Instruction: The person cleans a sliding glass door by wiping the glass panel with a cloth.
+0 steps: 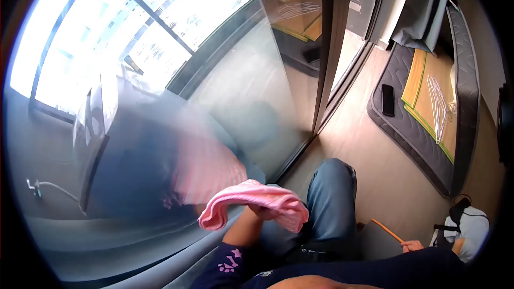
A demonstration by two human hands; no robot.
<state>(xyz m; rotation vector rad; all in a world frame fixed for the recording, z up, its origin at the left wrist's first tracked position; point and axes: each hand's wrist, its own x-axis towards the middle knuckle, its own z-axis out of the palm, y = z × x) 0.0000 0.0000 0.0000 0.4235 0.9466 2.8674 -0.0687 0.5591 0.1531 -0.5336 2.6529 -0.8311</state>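
Observation:
A pink cloth (pixel 251 198), towel-like and bunched into a fold, drapes over my left hand (pixel 260 212), which is raised close to the glass door (pixel 235 85). Most of that hand's fingers are hidden under the cloth, and they appear closed on it. The glass carries a blurred reflection of the pink cloth. Out to my right side, low in the view, my right hand (pixel 412 246) is wrapped around the end of a thin orange stick (pixel 386 230). The stick points up and to the left, away from my body.
A dark frame (pixel 334 37) edges the glass. On the wooden floor (pixel 342 128) to the right lies a folded grey mattress (pixel 391 123) with a black phone (pixel 388 100), a bamboo mat (pixel 423 107) and white wire hangers (pixel 438 109). A white-and-black bundle (pixel 466 227) lies near my right hand.

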